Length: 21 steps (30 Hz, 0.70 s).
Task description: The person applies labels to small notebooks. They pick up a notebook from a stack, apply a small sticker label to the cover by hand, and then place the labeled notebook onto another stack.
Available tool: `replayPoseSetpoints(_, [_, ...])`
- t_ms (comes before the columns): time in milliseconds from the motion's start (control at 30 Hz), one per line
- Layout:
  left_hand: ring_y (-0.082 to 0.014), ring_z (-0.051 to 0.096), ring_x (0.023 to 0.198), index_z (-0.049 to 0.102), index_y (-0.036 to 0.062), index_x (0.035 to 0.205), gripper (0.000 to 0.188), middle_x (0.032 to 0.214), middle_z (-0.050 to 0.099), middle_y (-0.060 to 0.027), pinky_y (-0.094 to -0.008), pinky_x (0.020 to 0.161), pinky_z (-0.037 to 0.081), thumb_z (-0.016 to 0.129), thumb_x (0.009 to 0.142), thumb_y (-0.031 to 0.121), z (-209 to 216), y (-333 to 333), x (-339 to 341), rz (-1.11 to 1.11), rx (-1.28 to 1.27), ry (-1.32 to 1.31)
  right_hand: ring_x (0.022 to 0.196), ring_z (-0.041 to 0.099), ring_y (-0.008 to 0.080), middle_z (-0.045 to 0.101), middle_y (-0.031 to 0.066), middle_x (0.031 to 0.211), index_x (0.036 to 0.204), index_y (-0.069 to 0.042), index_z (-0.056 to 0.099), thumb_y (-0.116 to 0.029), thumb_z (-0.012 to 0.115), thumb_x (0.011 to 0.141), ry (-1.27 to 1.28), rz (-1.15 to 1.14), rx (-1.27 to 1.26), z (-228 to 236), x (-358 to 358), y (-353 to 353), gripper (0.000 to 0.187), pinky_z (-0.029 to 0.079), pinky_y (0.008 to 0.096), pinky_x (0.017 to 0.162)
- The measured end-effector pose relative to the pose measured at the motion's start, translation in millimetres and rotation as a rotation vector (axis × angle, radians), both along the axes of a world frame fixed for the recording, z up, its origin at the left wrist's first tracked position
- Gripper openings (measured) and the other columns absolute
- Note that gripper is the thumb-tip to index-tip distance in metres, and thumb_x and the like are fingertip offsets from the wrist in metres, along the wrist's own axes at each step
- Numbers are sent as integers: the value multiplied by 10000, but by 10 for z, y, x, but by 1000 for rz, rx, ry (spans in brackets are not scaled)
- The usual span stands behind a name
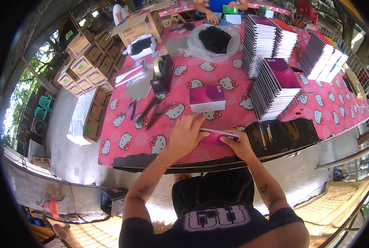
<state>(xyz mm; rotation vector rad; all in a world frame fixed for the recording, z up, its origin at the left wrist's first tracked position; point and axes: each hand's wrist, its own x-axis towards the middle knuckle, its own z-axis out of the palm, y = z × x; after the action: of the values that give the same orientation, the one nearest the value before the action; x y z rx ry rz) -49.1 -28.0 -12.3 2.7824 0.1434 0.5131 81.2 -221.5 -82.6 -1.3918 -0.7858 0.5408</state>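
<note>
1. A broad table (333,97) wears a slick pink sheet printed with white cartoon cat heads; along its near edge lies a dark, scuffed strip (283,136).
2. Around it spreads a pale concrete floor (64,136), with stacked cardboard boxes (91,60) and green plastic chairs (44,106) to the left. Across the table, a person in a blue top (219,5) handles something green.
3. Near the front edge is a slim purple notebook (213,138), tilted—both hands grasp it. The left hand (187,131) bends its fingers at one end; the right hand (239,145) pinches the other, thumb on the cover.
4. Just beyond sits a low, blocky purple stack (208,98); to its right, a taller notebook pile (275,89) shows ridged black wire spines and white page edges.
5. Farther out—a crinkled translucent bag (213,41) around black material, and a black tape dispenser (163,74) with a round roll.
</note>
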Motion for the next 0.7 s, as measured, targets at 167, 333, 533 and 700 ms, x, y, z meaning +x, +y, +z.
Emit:
replayPoseSetpoints(167, [-487,238,1469,321,-114,1473,899,1545,312,-320,-705,1135,112,638,888,491,-569,-540,-321,151,286,-35,844,614,68,712,30,956,1140,12,706,-83,721,916,105,-55,-24,172,-147,-9,244,503,237,763])
replayPoseSetpoints(333, [-469,239,1481,321,-103,1479,896,1556,298,-325,-736,1130,69,588,902,528,-180,-355,-101,244,364,-19,856,611,66,712,35,981,1136,15,705,-76,712,921,134,56,-52,149,-153,-25,233,509,241,774])
replayPoseSetpoints(533, [-439,331,1435,382,-75,1445,911,1522,350,-311,-739,1118,132,538,889,630,-191,-472,-199,255,494,44,896,627,82,712,39,986,1140,28,693,-65,712,915,87,43,-1,225,-136,-89,245,522,255,813])
replayPoseSetpoints(700, [-457,359,1396,407,-56,1433,892,1506,377,-289,-712,1118,195,524,888,640,-379,-602,-326,45,507,117,841,602,64,696,6,940,1137,20,705,-71,719,912,96,6,10,248,-85,-150,243,512,246,763])
